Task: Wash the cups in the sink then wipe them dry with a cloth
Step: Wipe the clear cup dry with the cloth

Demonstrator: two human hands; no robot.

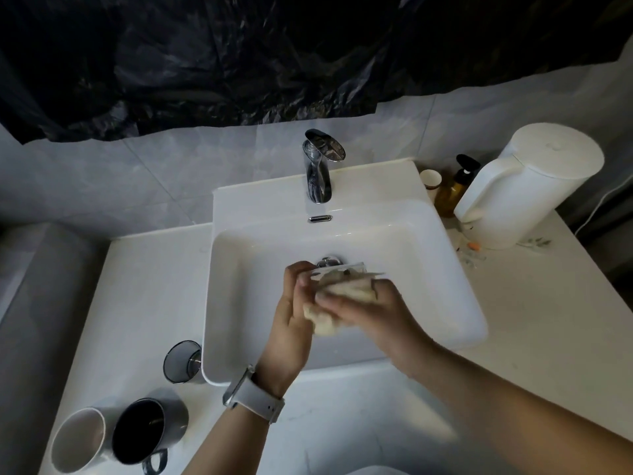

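Left hand (291, 313) steadies a clear cup (337, 270) over the sink (239, 269), catching drips. Right hand (373, 313), grip clenched on the cloth (342, 303), wipes it.

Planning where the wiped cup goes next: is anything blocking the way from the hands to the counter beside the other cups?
Nothing visible: counter between sink and grey tumbler lies bare.

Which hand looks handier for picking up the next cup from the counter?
Probably the left hand. The dark mug, white mug and grey tumbler all stand on the counter to its side of the sink, while the right hand clutches the cloth.
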